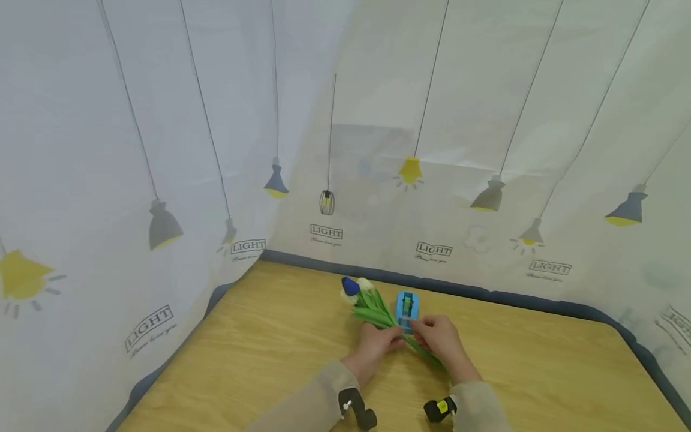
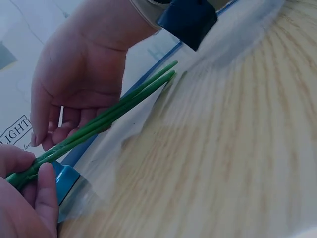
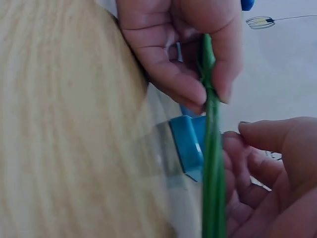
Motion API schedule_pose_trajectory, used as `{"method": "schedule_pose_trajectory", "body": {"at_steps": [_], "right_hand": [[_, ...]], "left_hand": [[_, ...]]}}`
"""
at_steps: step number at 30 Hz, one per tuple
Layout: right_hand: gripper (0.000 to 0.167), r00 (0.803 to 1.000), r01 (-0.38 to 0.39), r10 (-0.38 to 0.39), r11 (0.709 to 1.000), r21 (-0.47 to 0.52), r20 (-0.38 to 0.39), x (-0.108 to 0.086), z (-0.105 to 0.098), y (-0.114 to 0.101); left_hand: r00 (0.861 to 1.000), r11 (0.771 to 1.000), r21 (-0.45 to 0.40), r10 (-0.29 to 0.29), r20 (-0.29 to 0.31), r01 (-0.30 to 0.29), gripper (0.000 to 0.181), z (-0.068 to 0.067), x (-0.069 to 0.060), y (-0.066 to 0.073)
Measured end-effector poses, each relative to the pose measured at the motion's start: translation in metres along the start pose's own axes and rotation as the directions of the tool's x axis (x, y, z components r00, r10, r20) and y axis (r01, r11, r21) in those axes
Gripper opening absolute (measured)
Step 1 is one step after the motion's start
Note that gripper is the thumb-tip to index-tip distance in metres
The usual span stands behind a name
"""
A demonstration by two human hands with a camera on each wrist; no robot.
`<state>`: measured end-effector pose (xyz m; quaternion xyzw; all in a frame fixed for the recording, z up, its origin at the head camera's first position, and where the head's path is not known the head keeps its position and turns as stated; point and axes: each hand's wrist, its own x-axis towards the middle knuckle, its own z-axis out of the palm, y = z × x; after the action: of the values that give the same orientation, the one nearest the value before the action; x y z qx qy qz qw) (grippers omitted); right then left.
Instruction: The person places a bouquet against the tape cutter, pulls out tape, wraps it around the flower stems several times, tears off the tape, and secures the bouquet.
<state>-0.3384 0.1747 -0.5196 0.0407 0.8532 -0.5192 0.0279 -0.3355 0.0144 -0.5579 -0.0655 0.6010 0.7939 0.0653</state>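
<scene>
A small bunch of artificial tulips (image 1: 372, 306), with a blue bloom, whitish blooms and green leaves, leans away over the wooden table. My left hand (image 1: 375, 345) pinches its green stems (image 3: 212, 163) between thumb and fingers. Just right of the stems, my right hand (image 1: 439, 339) has thumb and forefinger together on what looks like the end of a short strip of clear tape, near the stems. A glossy patch shows on the stems in the left wrist view. Beyond both hands stands a light blue tape dispenser (image 1: 400, 309), partly hidden behind the stems in the right wrist view.
The wooden table (image 1: 259, 336) ends at a dark blue border (image 1: 475, 292) along the wall. White wall covering (image 1: 372, 90) printed with hanging lamps surrounds the table at the back and left. Dark camera mounts (image 1: 356, 408) sit at both wrists.
</scene>
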Motion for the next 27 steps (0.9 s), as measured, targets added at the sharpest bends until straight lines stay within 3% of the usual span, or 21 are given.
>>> {"method": "schedule_pose_trajectory", "body": {"at_steps": [6, 14, 20, 27], "right_hand": [[0.030, 0.993, 0.040, -0.051, 0.994, -0.103, -0.103, 0.005, 0.010, 0.011], [0.034, 0.987, 0.056, -0.077, 0.988, -0.143, -0.141, 0.010, 0.017, 0.023], [0.030, 0.985, 0.069, -0.090, 0.988, -0.136, -0.150, 0.010, 0.020, 0.025], [0.027, 0.980, 0.098, -0.130, 0.974, -0.202, -0.153, 0.013, 0.021, 0.022]], "left_hand": [[1.000, 0.994, 0.108, 0.003, -0.020, -0.001, 0.028, 0.003, 0.000, 0.006], [1.000, 0.983, 0.184, -0.007, -0.019, 0.010, 0.030, 0.001, 0.002, 0.005], [0.999, 0.979, 0.200, -0.020, -0.037, 0.027, 0.031, 0.001, 0.004, 0.002], [0.999, 0.984, 0.171, -0.039, -0.037, 0.044, 0.036, 0.002, 0.006, 0.002]]}}
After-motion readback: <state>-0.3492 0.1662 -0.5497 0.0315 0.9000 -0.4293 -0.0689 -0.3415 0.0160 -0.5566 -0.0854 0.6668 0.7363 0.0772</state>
